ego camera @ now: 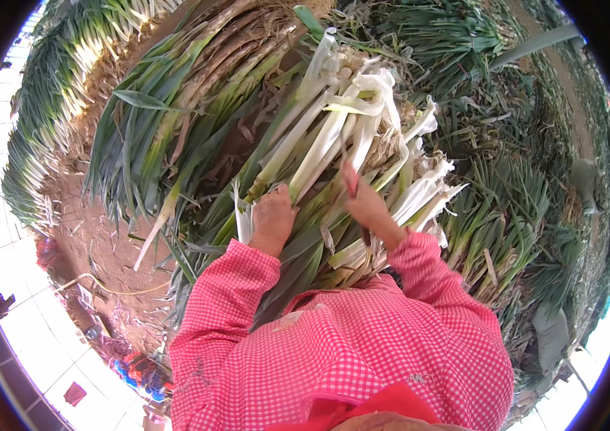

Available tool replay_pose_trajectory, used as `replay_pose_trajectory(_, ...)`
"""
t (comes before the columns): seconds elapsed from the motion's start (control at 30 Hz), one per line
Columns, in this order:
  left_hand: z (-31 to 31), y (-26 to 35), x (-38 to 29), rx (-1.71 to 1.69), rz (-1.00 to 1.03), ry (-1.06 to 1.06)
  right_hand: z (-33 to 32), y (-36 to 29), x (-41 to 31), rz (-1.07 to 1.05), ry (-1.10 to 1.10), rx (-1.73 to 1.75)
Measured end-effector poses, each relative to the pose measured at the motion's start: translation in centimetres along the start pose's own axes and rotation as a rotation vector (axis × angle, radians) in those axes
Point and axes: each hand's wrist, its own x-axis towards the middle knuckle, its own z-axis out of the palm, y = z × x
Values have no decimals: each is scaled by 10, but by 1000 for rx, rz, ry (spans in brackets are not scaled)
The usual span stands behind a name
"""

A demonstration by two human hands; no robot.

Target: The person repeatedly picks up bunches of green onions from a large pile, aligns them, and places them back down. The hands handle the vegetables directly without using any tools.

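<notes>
My left hand (272,216) is closed around the lower part of a pale leek stalk (320,151), whose white end points up and away from me. In my right hand (368,206) is a red-handled tool (350,179), probably a knife; its thin blade is blurred against the stalks. Loose outer skin (370,96) hangs folded back from the white ends under and beyond the blade. More leeks with peeled white ends (424,188) lie to the right of my right hand. Their green leaves (297,264) run back beneath my forearms towards my body.
Unpeeled leeks with brown roots (202,97) lie to the left. A long row of leeks (62,102) lines the far left, beside bare soil (89,215). Leafy heaps (504,215) fill the right side. A yellowish cord (121,292) and coloured scraps (140,374) lie lower left.
</notes>
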Motion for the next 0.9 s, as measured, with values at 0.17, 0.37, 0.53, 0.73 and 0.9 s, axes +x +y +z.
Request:
replay_pose_trajectory(0.17,-2,-19,-14,-172,-4,-83,4,-5,13,113,275,82)
replay_pose_trajectory(0.37,22,-67,20,-550,-12,-31,21,-10,-22,177,-60,-85)
replay_pose_trajectory(0.53,53,-76,47,-617,-53,-3,79,26,-71,-132,-108,-176)
replay_pose_trajectory(0.73,56,-78,68,-781,-241,-18,72,4,-62,-64,-338,-211)
replay_pose_trajectory(0.9,61,-81,71,-761,-179,-70,82,13,-65,-59,-164,-83)
